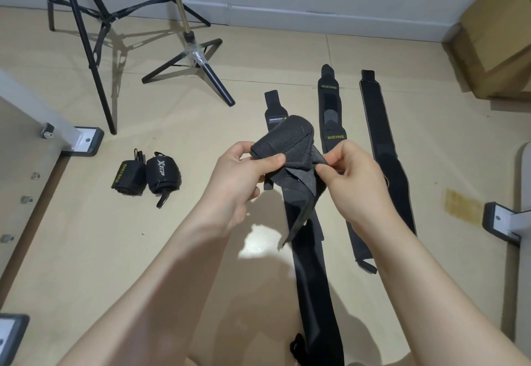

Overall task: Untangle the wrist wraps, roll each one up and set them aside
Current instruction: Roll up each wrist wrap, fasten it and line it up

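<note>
Head view: both hands meet over the beige floor (86, 250), working one black elastic fabric wrist wrap (290, 147) that is partly rolled. The left hand (238, 181) has its fingers curled round the rolled end, thumb pressed across the front of it. The right hand (353, 176) pinches the wrap's looser layer between thumb and forefinger, just right of the roll. From the roll, the unrolled tail hangs down toward the floor.

Taking the held wrap as the landmark: directly beneath and behind it a long black flat strap with a small white label (310, 279) lies stretched out on the floor, running toward the camera. Just right of it lies a black flat wrap with yellow XUEYING lettering (330, 101), and further right a black strap with a pale edge trim (382, 141), both laid out straight. Well to the left sit two finished black rolls, touching: one lettered XUEYING (128, 177), one with white lettering (163, 174). Beyond, upper left, stand black tripod legs (92, 49). A brown cardboard box (500, 35) sits far upper right.
</note>
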### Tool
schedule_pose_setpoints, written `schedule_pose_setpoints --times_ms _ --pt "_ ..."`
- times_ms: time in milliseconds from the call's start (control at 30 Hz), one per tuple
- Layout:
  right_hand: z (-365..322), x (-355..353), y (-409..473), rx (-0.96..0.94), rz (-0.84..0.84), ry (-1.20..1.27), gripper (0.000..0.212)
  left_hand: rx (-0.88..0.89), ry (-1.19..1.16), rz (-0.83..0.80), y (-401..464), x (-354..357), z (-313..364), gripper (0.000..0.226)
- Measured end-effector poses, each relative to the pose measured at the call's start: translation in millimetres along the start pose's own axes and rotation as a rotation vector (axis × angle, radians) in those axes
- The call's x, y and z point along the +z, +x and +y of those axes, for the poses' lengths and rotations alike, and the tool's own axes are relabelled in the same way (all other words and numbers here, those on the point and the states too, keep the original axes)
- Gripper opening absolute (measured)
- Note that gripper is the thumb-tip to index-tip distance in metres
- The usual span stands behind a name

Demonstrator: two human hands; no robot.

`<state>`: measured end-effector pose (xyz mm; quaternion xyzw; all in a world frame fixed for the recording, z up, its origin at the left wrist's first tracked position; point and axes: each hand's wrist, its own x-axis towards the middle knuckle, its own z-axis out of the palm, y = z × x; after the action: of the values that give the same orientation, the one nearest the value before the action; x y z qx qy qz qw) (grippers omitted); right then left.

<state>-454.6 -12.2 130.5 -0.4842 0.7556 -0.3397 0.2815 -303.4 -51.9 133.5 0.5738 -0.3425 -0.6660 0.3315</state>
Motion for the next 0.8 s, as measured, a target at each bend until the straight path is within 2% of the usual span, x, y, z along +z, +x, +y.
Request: schedule_pose_setpoints --times_ms 133,367,467,533,600,633,700,733,800 --pt "0 -1 1 0.061 -0.095 0.083 0.024 -0.019 -0.071 0.007 3 1 -2 0.025" --pt "-1 -4 -1 0.06 -0.261 0.011 0.02 0.035 -0.13 0.034 8 4 -7 0.025" --pt "-2 -5 -2 0.153 -0.28 0.221 0.018 0.073 -0.141 0.028 7 6 -5 0.025" --pt "-4 -10 -3 0.312 -0.432 0.477 0.017 0.102 -0.113 0.012 6 8 -4 0.026" --pt "-6 -14 -6 0.414 -0.534 0.549 0.016 0.149 -0.059 0.019 6 9 -5 0.027" --pt "-4 -15 -7 0.392 -0.517 0.45 0.015 0.179 -0.02 0.026 6 9 -5 0.027" --pt "2 -19 -5 0.258 -0.348 0.131 0.009 0.225 0.068 0.03 5 7 -2 0.027" --pt "3 -21 -4 0.192 -0.253 0.056 0.02 0.231 0.096 0.023 4 4 0 0.026" --pt "1 -27 -3 0.081 -0.211 0.19 0.051 0.215 0.133 -0.01 1 -2 6 0.026"
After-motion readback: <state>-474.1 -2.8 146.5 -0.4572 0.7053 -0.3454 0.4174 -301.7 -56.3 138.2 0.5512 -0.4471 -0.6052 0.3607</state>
